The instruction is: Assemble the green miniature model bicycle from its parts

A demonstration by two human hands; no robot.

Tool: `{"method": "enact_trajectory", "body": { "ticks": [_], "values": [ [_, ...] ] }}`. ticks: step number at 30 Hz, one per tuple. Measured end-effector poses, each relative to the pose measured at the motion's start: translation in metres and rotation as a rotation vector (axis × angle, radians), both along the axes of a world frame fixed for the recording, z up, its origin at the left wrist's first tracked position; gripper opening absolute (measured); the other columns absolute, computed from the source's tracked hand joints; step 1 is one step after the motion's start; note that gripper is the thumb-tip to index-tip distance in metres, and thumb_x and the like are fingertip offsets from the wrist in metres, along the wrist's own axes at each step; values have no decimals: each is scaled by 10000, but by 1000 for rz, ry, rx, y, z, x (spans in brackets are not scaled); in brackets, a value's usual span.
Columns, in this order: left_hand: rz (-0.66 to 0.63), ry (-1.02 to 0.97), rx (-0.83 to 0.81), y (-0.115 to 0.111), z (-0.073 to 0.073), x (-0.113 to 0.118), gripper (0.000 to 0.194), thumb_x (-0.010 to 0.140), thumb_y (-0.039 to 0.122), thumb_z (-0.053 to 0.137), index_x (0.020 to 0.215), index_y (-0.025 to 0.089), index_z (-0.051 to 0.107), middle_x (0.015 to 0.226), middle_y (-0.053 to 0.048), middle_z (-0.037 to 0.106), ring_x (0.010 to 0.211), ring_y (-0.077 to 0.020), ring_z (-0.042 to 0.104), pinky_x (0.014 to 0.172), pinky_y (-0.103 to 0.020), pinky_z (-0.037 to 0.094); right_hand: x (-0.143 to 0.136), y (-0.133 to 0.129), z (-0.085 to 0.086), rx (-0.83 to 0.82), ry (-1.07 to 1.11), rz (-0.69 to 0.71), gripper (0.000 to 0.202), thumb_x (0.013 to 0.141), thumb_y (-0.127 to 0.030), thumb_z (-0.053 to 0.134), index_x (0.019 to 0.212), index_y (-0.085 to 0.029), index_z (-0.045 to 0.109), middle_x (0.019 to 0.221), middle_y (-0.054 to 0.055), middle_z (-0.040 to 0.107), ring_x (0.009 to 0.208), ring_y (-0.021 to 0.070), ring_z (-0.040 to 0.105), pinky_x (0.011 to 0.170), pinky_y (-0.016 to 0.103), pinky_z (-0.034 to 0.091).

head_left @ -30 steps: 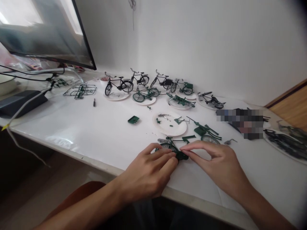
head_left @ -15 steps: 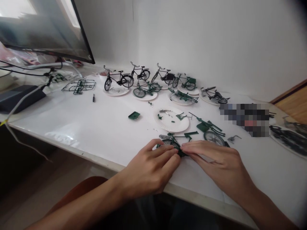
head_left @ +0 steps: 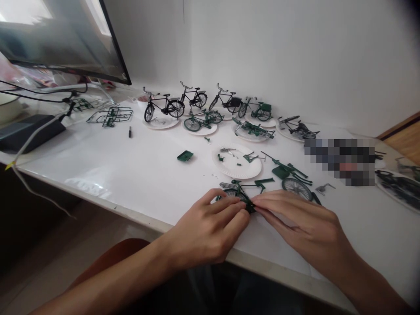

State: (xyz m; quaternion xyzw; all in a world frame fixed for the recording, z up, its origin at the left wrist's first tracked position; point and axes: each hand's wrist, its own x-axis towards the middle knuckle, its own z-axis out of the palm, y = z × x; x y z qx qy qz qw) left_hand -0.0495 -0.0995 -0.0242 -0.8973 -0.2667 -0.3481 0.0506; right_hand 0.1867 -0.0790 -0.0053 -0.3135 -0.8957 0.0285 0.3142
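Observation:
A partly assembled green model bicycle (head_left: 242,188) lies on its side near the table's front edge, its rear wheel and frame showing past my fingers. My left hand (head_left: 215,227) has its fingers curled over the wheel side and closed on it. From the other side, my right hand (head_left: 300,214) pinches at the lower frame; any small part between those fingertips is hidden. Just right of the bicycle lie a loose spoked wheel (head_left: 297,188), a green bag-like box (head_left: 280,170) and grey handlebars (head_left: 324,188).
A paper plate (head_left: 226,168) with small parts is beyond my hands. Several model bicycles, including a black one (head_left: 164,107), stand or lie on plates behind. A green tray-like piece (head_left: 185,155), a small screwdriver (head_left: 130,132), sprue frames (head_left: 110,117) and a monitor (head_left: 65,39) are leftward.
The whole view has shifted slightly. Both hands stay at the bicycle, with the right fingertips still pinched at its lower frame and little other movement.

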Motion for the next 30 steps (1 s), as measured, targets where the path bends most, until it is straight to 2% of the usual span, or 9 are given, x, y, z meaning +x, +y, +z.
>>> {"method": "enact_trajectory", "body": {
  "ticks": [7, 15, 24, 28, 30],
  "values": [
    [-5, -3, 2, 0, -1, 0, 231, 978, 67, 414, 1106, 64, 606, 1180, -150, 727, 1154, -219, 663, 996, -387, 492, 2, 0, 0, 9, -35, 39, 357, 905, -54, 611, 1190, -269, 622, 1077, 32, 733, 1025, 229, 693, 967, 404, 566],
    [15, 11, 52, -1, 3, 1, 217, 966, 65, 430, 1092, 65, 608, 1160, -154, 733, 1101, -215, 686, 956, -374, 509, 3, -3, 2, 84, -60, 118, 371, 871, -6, 607, 1174, -215, 660, 1107, 81, 744, 1050, 256, 701, 986, 438, 577],
    [23, 21, 58, -1, 2, 1, 220, 956, 52, 436, 1084, 59, 615, 1145, -138, 731, 1086, -215, 684, 943, -371, 496, 4, -4, 1, 107, -98, 165, 350, 886, 2, 589, 1192, -153, 658, 1108, 132, 740, 1069, 290, 685, 931, 484, 587],
    [17, 40, 53, -1, 1, 0, 220, 944, 56, 452, 1096, 56, 611, 1164, -134, 722, 1104, -223, 676, 948, -375, 494, 3, -6, 1, 96, -111, 144, 338, 894, -17, 594, 1187, -170, 667, 1128, 115, 740, 1082, 279, 686, 942, 464, 582],
    [10, 47, 49, -1, 1, 0, 229, 938, 55, 455, 1108, 53, 608, 1185, -135, 717, 1125, -225, 669, 952, -375, 495, 9, -6, 4, 121, -88, 54, 354, 893, -48, 621, 1204, -210, 664, 1144, 81, 738, 1076, 262, 693, 968, 440, 572]
  ]
}}
